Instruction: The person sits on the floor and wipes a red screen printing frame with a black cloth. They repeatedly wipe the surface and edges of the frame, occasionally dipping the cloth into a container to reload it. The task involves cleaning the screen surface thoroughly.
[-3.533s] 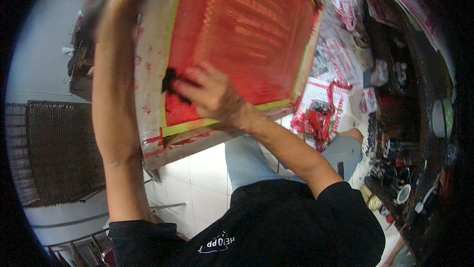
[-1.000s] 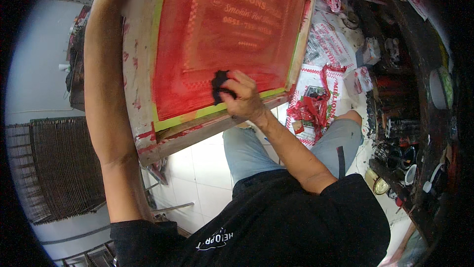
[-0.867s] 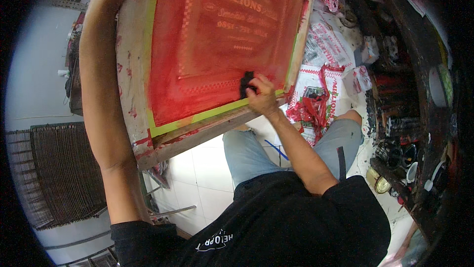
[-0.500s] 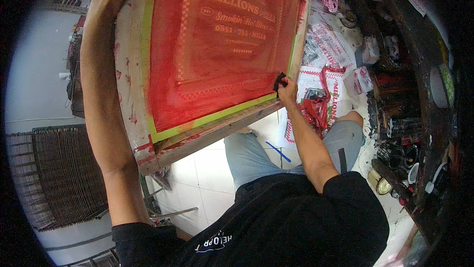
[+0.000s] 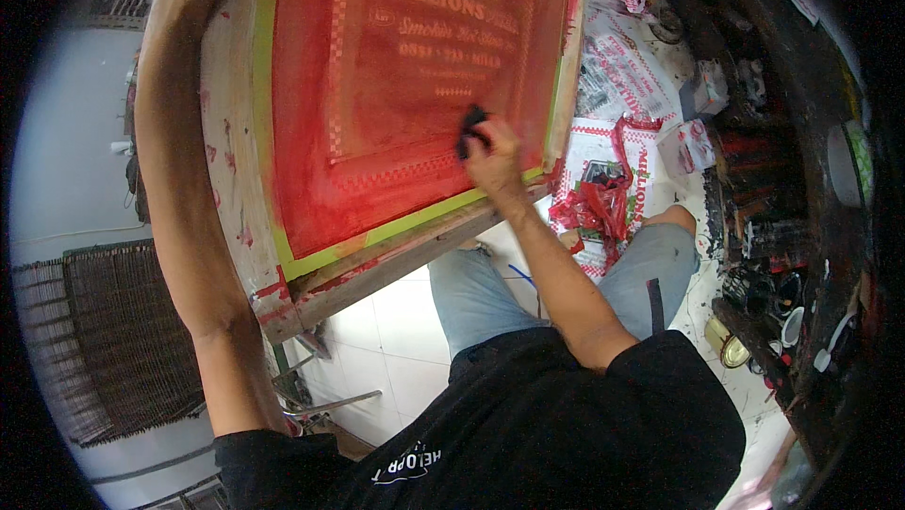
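A large silk-screen frame (image 5: 229,147) of wood stands tilted in front of me. Its red-stained mesh (image 5: 320,199) carries pale lettering and a checkered border, with yellow-green tape along the inner edges. My right hand (image 5: 497,159) is closed round a bunched black cloth (image 5: 471,129) at the lower right part of the mesh; the hand is somewhat blurred. Along the frame's left side my left arm stretches up and passes out of the picture at the top, so my left hand is not seen.
Printed sheets (image 5: 630,76) and a crumpled red plastic bag (image 5: 603,208) lie on the tiled floor at right. Beyond them runs a dark shelf (image 5: 754,161) cluttered with tools and containers. A rolled-down slatted blind (image 5: 123,340) hangs at left, and a metal leg (image 5: 335,403) shows below the frame.
My right hand has moved with the black cloth from the mesh's lower right corner leftward and up across it. The frame and my left arm have shifted slightly left.
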The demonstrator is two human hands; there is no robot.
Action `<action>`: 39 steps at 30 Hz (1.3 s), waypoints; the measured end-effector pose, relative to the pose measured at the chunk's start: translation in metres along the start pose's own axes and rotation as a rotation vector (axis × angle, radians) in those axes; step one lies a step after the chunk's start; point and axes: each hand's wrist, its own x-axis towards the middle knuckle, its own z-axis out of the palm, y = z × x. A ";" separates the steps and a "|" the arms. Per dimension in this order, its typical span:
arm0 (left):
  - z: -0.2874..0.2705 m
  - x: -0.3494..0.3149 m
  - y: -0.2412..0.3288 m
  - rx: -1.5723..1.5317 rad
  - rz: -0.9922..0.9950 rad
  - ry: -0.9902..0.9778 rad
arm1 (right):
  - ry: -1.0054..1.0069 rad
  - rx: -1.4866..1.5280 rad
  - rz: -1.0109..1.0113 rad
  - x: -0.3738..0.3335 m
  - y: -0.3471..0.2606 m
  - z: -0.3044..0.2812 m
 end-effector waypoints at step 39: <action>-0.021 0.024 -0.061 -0.224 0.118 -0.160 | -0.163 -0.364 0.627 -0.050 0.147 -0.082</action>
